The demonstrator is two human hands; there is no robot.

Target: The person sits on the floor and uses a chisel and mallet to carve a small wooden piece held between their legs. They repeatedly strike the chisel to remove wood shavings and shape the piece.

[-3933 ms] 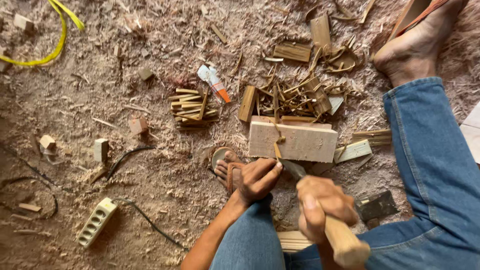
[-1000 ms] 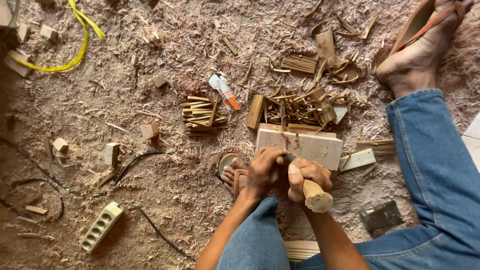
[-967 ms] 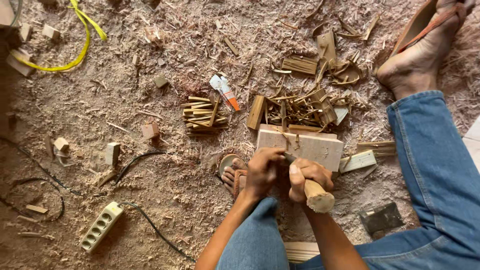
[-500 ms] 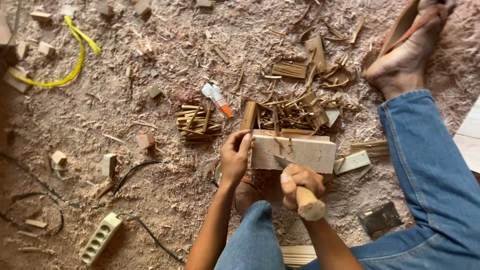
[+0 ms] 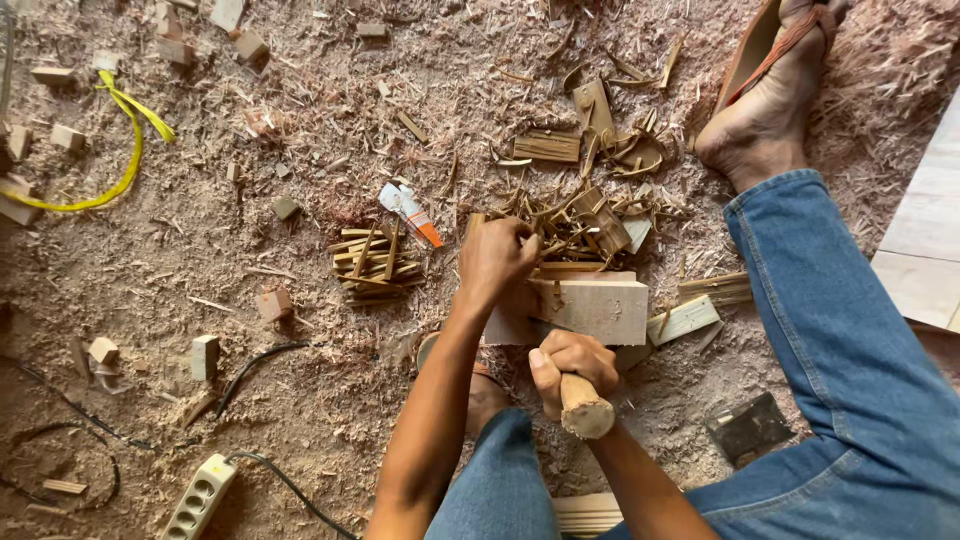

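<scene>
Since half a second ago the left hand [image 5: 497, 258] has reached past the wooden block's [image 5: 590, 305] far edge, to 12 o'clock, fingers curled into the pile of wood strips [image 5: 585, 215], contents hidden. Right hand [image 5: 565, 362] at 6 o'clock, fist closed round wooden tool handle [image 5: 583, 408], blade unseen, likely parked meanwhile.

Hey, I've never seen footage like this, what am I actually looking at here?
This is a view from a camera worn on a person's head, looking down at their own bare hands; no machine is involved. The person sits on a floor covered in sawdust and wood scraps. The left hand reaches over a pale wooden block. The right hand has its grip closed on a wooden tool handle. Nearby lie a bundle of thin sticks, a small tube and a power strip.
</scene>
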